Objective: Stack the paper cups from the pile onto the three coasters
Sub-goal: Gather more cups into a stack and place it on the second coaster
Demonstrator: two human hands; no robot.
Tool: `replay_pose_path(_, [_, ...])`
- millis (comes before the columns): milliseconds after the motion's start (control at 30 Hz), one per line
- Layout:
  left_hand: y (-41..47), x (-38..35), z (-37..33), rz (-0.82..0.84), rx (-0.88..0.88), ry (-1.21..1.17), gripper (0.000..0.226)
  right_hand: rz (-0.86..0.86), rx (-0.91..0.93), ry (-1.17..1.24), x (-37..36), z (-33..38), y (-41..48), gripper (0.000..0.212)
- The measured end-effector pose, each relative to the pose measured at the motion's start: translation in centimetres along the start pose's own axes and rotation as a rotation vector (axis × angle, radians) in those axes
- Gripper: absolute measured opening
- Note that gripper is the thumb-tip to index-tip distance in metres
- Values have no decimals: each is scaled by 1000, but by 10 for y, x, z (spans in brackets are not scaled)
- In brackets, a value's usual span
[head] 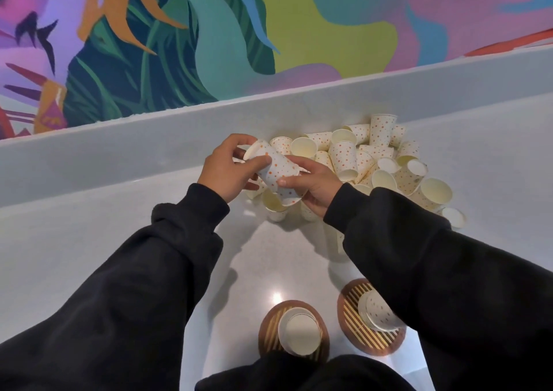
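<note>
My left hand (227, 170) and right hand (315, 185) both grip a white paper cup with orange dots (273, 166), tipped sideways above the pile of dotted cups (374, 157), I think to nest it. Two round brown striped coasters (350, 311) near me hold small stacks (300, 332)

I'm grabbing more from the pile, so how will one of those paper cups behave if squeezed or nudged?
Probably light: the left hand and right hand grip the held cups with fingertips. Likely easy to crush, being thin paper. Apt to roll: many in the pile lie on their sides.
</note>
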State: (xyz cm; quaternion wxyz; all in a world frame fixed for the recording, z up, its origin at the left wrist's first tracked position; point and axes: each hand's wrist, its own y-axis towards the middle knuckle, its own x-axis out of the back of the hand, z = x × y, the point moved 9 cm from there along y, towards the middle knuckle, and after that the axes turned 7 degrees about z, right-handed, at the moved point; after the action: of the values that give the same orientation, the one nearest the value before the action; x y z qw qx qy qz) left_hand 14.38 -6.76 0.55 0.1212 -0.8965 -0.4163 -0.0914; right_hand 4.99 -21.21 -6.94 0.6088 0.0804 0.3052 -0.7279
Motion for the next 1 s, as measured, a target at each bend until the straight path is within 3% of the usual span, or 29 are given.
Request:
replay_pose_path(167, [1, -24, 3, 61, 27, -117, 41, -31, 46, 14, 12, 2, 5, 80])
replay_pose_path(267, [2, -37, -2, 121, -12, -67, 41, -26, 11, -249, 10, 3, 5, 93])
replay_pose_path(400, [10, -43, 8, 206, 3, -33, 46, -156, 5, -491, 21, 10, -4, 84])
replay_pose_path(500, [20, -40, 34, 173, 14, 372, 63, -203, -21, -425, 32, 10, -8, 72])
replay_pose_path(600, [19, -57, 71, 290, 64, 747, 88, -167, -33, -231, 36, 4, -10, 55])
replay_pose_path(700, [15, -74, 90, 372, 56, 817, 93, -133, -65, -162, 37, -2, -13, 74])
replay_pose_path(833, [14, -71, 86, 264, 26, 850, 71, -146, -72, -207, 41, -7, -14, 89])
replay_pose_path(1000, [22, -36, 56, 81, -31, 600, 72, -126, -50, -246, 45, -8, -13, 91])
